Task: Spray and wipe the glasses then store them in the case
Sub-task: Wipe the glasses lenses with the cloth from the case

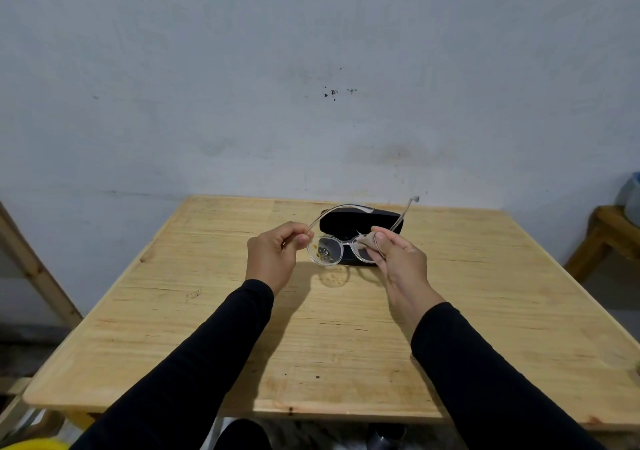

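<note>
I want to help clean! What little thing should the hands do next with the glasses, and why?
Probably rub the small cloth over the lens under the right hand. The left hand steadies the clear-framed glasses by one temple, and the black case waits on the wooden table.

Single head-worn wide-angle view, looking forward and down from above the person's own arms. Both black sleeves run up from the bottom edge to the left hand (275, 255) and right hand (401, 259), which sit just below frame centre, fairly near the lens. Wooden table (207, 311) fills the lower half around and beyond the hands; pale wall (311, 68) behind them takes the upper half. Edges bow from lens distortion. No second view, so nothing shared.
</note>
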